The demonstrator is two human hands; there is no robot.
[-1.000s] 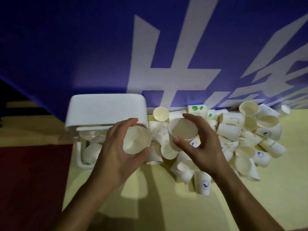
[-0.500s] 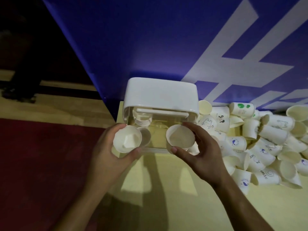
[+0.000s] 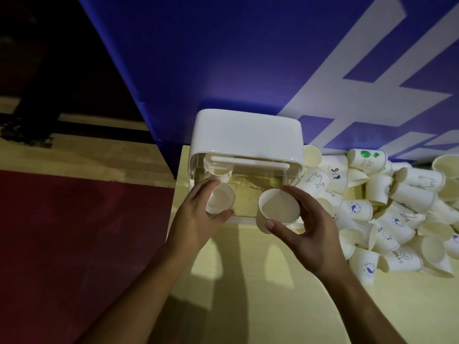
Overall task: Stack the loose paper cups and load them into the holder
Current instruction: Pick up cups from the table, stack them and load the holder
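Two grips before the cup holder (image 3: 248, 135): we are curling our left hand (image 3: 196, 219) round the left cup (image 3: 220, 198), our right hand (image 3: 310, 234) round the right cup (image 3: 278, 207); a lettered cup (image 3: 402, 258) is showing "HELL"

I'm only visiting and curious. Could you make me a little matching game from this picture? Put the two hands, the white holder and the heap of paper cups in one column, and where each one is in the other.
Things:
1. left hand
2. right hand
3. holder
4. heap of cups

Places:
A. stands against the blue banner
B. grips a cup in front of the holder's right half
C. lies loose on the table, right of the holder
D. grips a second cup in front of the holder's left half

Pairs: 1-D, 2-B, 3-A, 4-C.
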